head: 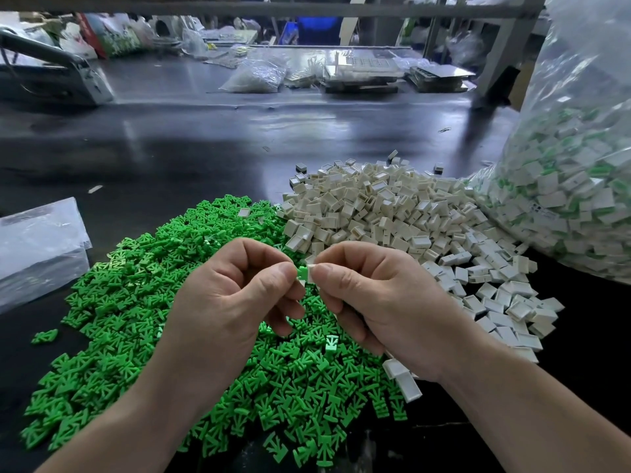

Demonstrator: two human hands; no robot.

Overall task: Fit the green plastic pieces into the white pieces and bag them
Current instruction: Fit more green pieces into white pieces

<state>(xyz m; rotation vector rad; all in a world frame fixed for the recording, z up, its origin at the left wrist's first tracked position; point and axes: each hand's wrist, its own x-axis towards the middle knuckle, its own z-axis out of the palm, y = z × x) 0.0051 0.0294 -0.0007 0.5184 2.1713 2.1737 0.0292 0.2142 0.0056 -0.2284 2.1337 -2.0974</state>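
Dark bench (205,138). Left hand (222,302) pinches green piece (302,272), axis level, tip meeting white piece (311,274) pinched by right hand (386,302).

left hand (235,295) pinching, right hand (372,295) pinching, fingertips meeting

Inserts (136,302) lie left of housings (392,213) (bag (563,165) rightmost).

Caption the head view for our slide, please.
Left hand and right hand fit green piece to white piece over green heap beside white heap.
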